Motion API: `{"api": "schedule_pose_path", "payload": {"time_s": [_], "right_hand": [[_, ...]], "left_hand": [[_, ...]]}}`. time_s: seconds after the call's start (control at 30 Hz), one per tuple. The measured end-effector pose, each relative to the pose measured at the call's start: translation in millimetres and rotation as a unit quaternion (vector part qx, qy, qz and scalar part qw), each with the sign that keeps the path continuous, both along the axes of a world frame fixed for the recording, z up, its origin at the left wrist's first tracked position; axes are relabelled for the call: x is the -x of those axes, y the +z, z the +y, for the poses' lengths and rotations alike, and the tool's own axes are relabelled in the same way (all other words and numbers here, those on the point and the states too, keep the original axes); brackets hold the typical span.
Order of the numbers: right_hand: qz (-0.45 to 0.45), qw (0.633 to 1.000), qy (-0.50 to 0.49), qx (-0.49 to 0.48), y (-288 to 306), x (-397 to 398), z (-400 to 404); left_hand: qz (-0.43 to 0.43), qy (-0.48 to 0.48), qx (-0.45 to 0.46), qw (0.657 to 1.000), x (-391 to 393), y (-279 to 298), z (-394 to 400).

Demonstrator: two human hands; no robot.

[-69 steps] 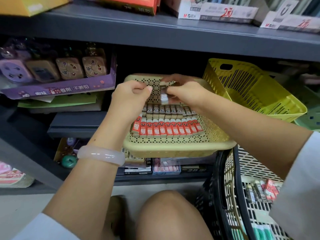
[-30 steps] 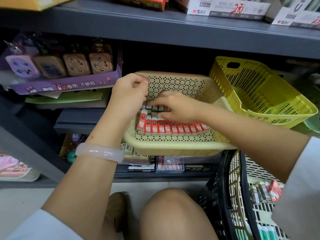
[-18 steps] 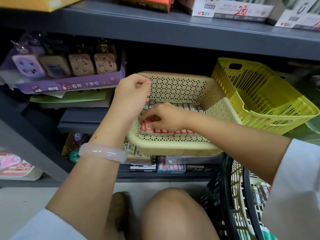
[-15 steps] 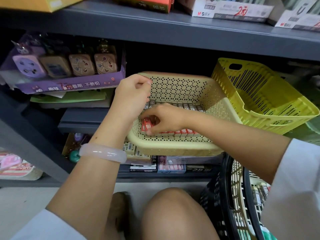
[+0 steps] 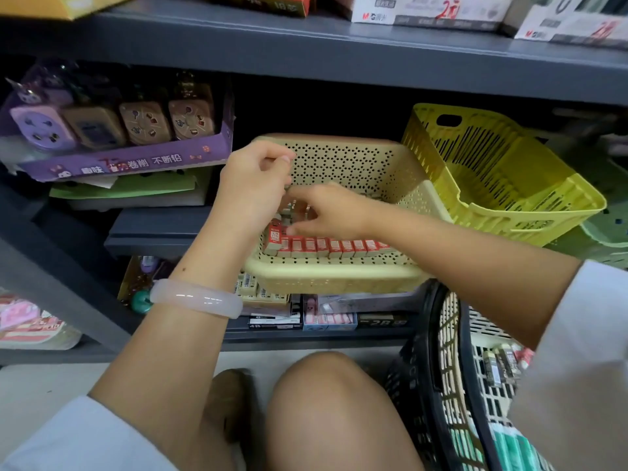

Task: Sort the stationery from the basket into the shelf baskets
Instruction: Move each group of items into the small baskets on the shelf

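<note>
Crouched close, a bare knee [image 5: 326, 402] at the bottom edge, with the black floor basket [image 5: 438, 368] at the right still holding small stationery packs [image 5: 498, 365] against its pale inner liner. Further in, tilted off the front edge of the grey shelf [image 5: 306, 45], the beige perforated basket [image 5: 339, 280]: left hand [image 5: 253, 185] curled at its left rim (whether pinching the rim cannot be told), right hand [image 5: 326, 212] reaching in, fingers bent over the left end of the row of red lead boxes [image 5: 326, 246], apparently nudging or pinching one, though blur hides the contact. Risk, as judged: basket overhanging and slanted, so a loosened hold could tip it and spill the row; a hard nudge could topple neighbours. Beyond, a yellow basket [image 5: 503, 185] leaning at the right, purple sharpener display [image 5: 112, 137] at the left, boxed stock on the shelf above.
</note>
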State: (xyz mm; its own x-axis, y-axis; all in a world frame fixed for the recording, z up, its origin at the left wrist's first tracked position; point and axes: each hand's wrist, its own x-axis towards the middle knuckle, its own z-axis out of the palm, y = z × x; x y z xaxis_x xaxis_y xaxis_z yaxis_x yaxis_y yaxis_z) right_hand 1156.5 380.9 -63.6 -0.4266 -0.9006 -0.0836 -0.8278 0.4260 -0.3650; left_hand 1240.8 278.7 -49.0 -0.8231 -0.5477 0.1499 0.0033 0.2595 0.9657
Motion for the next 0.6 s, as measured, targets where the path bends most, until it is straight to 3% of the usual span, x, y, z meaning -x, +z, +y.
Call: {"api": "schedule_pose_path", "payload": {"time_s": [0.2,0.37,0.47,0.6], "right_hand": [[-0.009,0.996,-0.058,0.060,47,-7,92],[-0.071,0.979,-0.158,0.111,53,-15,212],[-0.103,0.964,-0.235,0.070,30,-15,288],[-0.079,0.946,-0.306,-0.076,-27,-8,369]], "left_hand": [[0.019,-0.039,-0.018,0.999,-6,9,62],[0.008,-0.143,-0.052,0.988,2,10,160],[-0.014,-0.219,-0.003,0.976,7,2,221],[-0.083,-0.291,-0.050,0.952,17,-18,283]]}}
